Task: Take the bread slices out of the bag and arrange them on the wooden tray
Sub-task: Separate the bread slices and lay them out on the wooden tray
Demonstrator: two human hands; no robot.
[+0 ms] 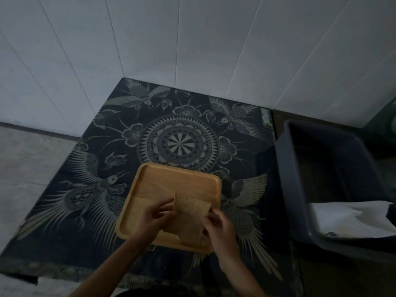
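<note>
A square wooden tray [167,185] lies on a dark patterned cloth in the middle of the view. Over the tray's near right part, both hands hold brown bread slices [188,215]. My left hand [152,219] grips the left edge of the bread, and my right hand [218,228] grips its right edge. One slice looks lifted and tilted above another that lies lower against the tray; how many slices there are I cannot tell. The far half of the tray is bare wood. A white bag or wrapper [351,219] lies in the bin at the right.
The dark cloth with bird and mandala print [177,144] covers a low table. A dark plastic bin [321,168] stands right of the table. White tiled walls rise behind, and a grey floor shows at the left.
</note>
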